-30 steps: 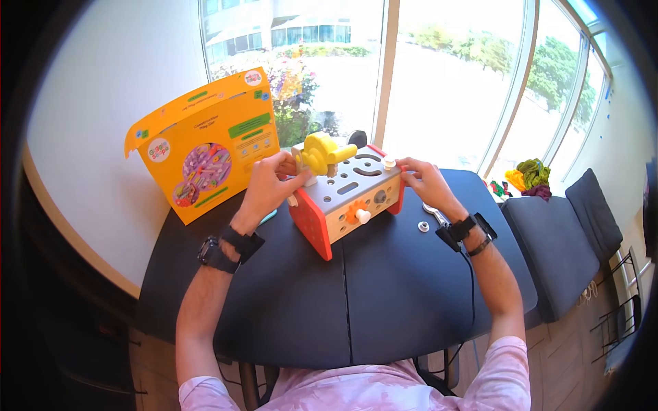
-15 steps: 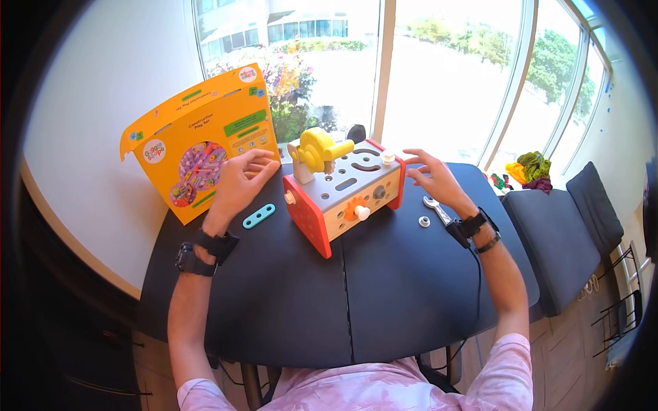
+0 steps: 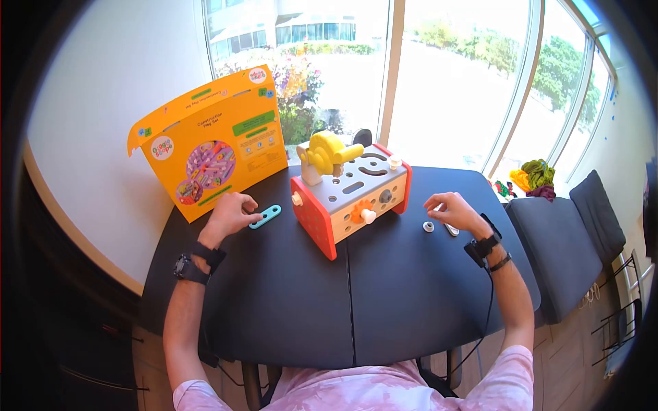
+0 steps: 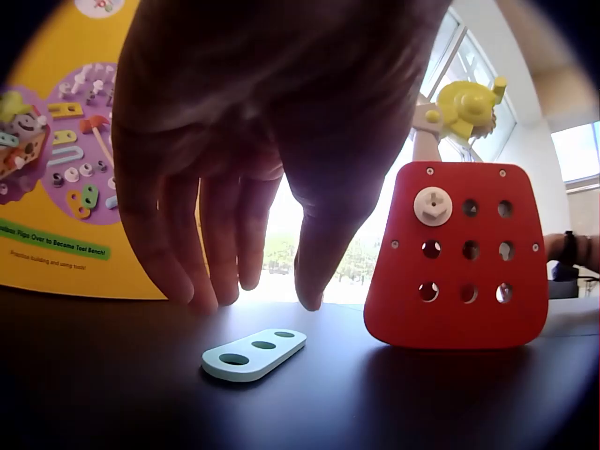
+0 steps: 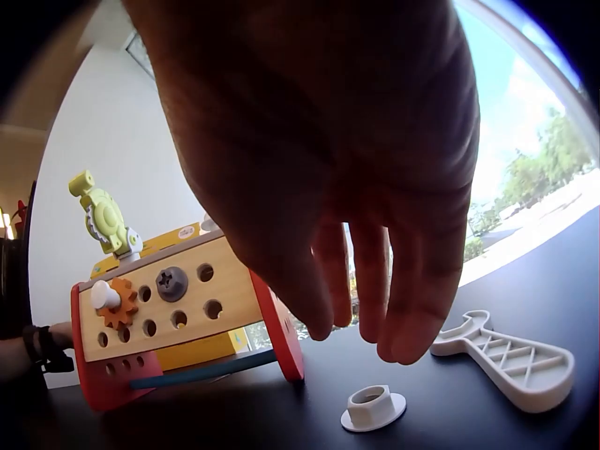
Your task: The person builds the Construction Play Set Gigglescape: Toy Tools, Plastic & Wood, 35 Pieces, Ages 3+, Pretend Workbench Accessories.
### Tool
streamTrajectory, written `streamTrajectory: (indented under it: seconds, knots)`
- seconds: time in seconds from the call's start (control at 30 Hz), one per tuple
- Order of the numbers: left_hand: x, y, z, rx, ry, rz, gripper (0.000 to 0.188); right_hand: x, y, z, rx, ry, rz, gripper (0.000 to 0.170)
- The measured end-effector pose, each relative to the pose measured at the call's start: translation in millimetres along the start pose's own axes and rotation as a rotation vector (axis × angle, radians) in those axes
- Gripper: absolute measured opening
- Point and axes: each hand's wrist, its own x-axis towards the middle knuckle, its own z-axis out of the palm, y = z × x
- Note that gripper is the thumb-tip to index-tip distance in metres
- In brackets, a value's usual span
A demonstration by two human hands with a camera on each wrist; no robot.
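Observation:
My left hand (image 3: 232,216) hovers over a turquoise strip with three holes (image 4: 249,352), which lies on the table. Its thumb and fingers hang down, apart, with nothing between them. On the other side, my right hand (image 3: 455,211) is held with fingers pointing down above a white flanged nut (image 5: 373,414) and a light grey toy wrench (image 5: 534,377). Between the hands stands a toy tool bench (image 3: 349,230) with red end panels. A yellow toy saw (image 3: 325,152) is mounted on its top, and an orange gear (image 5: 120,305) on its front.
Behind the left hand stands a yellow cardboard box (image 3: 205,123). The dark table (image 3: 288,301) has a seam running through its middle. A cable (image 3: 488,315) hangs from the right wrist strap. A grey cushioned seat (image 3: 555,240) stands off to the right.
Both hands have let go of the bench and drawn back from it. The left has come down to the turquoise strip, the right toward the nut and wrench.

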Motion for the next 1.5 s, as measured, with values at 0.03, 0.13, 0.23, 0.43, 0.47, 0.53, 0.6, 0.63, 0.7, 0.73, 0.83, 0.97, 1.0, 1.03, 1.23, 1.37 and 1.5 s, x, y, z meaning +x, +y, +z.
streamTrajectory:
  seconds: [0.03,0.13,0.23,0.43,0.47,0.53,0.6,0.63,0.7,0.73,0.83,0.97,1.0,1.03,1.23,1.37,1.5]
  knots:
    - [0.2,-1.5,1.8,0.048,-0.021,-0.008,0.049,-1.3,0.5,0.4,-0.006,-0.008,0.013,0.025]
    - [1.0,-4.9,7.7,0.132,-0.091,-0.042,0.053,-3.2,2.6,0.8,-0.029,-0.007,0.012,0.025]
    - [0.4,-3.6,8.5,0.166,-0.144,-0.077,0.056,-4.4,3.9,-0.8,-0.028,-0.015,0.006,0.026]
    - [-0.5,-3.2,8.0,0.177,-0.143,-0.087,0.056,-4.6,14.9,0.0,-0.044,-0.012,-0.007,0.026]
    - [-0.5,-4.3,7.8,0.173,-0.141,-0.089,0.056,-4.3,18.5,0.7,-0.044,-0.011,-0.015,0.026]
    - [-0.2,-6.4,7.7,0.182,-0.144,-0.086,0.055,-4.4,21.5,1.7,-0.045,-0.009,-0.033,0.027]
    - [0.2,-8.3,8.1,0.188,-0.146,-0.084,0.055,-5.0,20.6,1.3,-0.034,-0.014,-0.002,0.026]
    - [-0.2,-8.2,8.0,0.191,-0.145,-0.085,0.054,-5.5,19.3,1.0,-0.029,-0.016,0.013,0.026]
    - [-0.7,-8.1,7.9,0.190,-0.151,-0.093,0.053,-6.7,16.6,-0.1,-0.024,-0.016,0.023,0.025]
    - [-0.9,-7.6,7.6,0.188,-0.157,-0.101,0.052,-7.1,16.6,-0.5,-0.022,-0.016,0.028,0.025]
    - [-0.6,-8.5,8.6,0.180,-0.159,-0.105,0.049,-7.1,16.1,-0.7,-0.039,-0.012,0.016,0.024]
    - [1.5,-13.5,11.3,0.156,-0.166,-0.078,0.044,-7.7,14.5,-0.5,-0.006,-0.011,0.044,0.025]
    - [1.8,-14.5,11.6,0.155,-0.156,-0.071,0.042,-7.5,13.9,0.5,0.007,-0.005,0.046,0.025]
    - [1.6,-13.2,10.9,0.154,-0.145,-0.064,0.041,-7.1,14.7,1.5,0.020,0.002,0.047,0.025]
    - [-4.0,4.2,-21.2,-0.094,-0.037,-0.054,0.037,-4.5,11.7,2.2,-0.054,0.146,-0.129,0.016]
    - [-13.8,35.0,-54.2,-0.276,-0.015,0.154,0.039,-15.8,-47.7,-10.2,0.001,0.336,-0.150,0.014]
    - [-24.6,100.2,-69.2,-0.373,-0.067,0.312,0.032,-22.9,-110.9,-11.8,0.092,0.402,-0.257,0.013]
